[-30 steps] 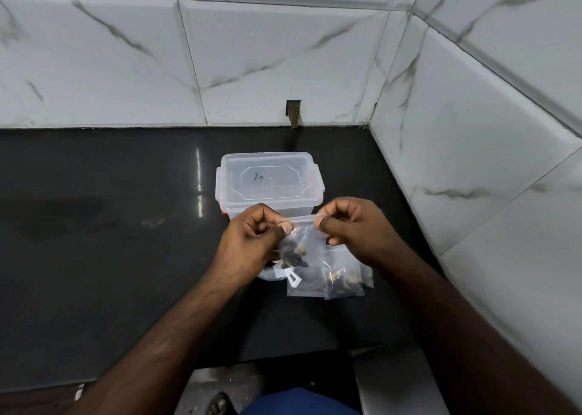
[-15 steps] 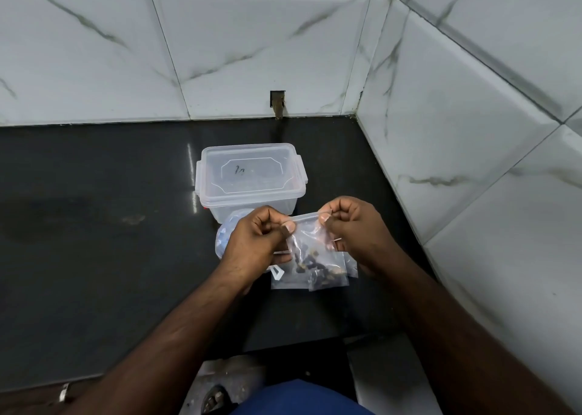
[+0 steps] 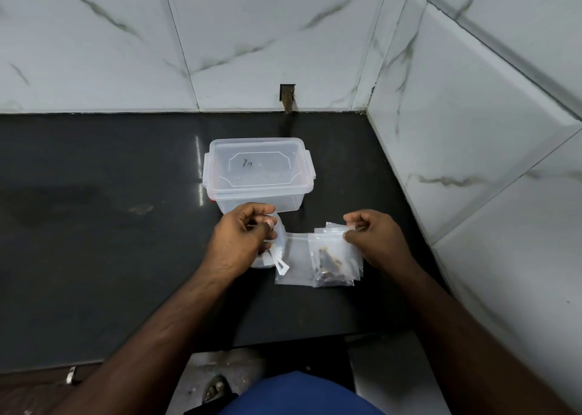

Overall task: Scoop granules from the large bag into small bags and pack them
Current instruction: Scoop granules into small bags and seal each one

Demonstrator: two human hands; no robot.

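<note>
- Spreading under both hands, the dark table [image 3: 94, 257] meets white tiled walls.
- A lidded clear box [image 3: 258, 175] stands just beyond the hands.
- Right hand [image 3: 374, 241] pinches the top edge of a small bag [image 3: 330, 260] holding dark granules, over other bags.
- Left hand [image 3: 239, 241], fingers curled, grips crumpled clear plastic [image 3: 277, 250].

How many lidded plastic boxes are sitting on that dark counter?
1. The clear lidded plastic box stands on the dark counter just beyond the left hand, near the tiled wall. Nothing suggests another, though the hands could hide small items.
</note>
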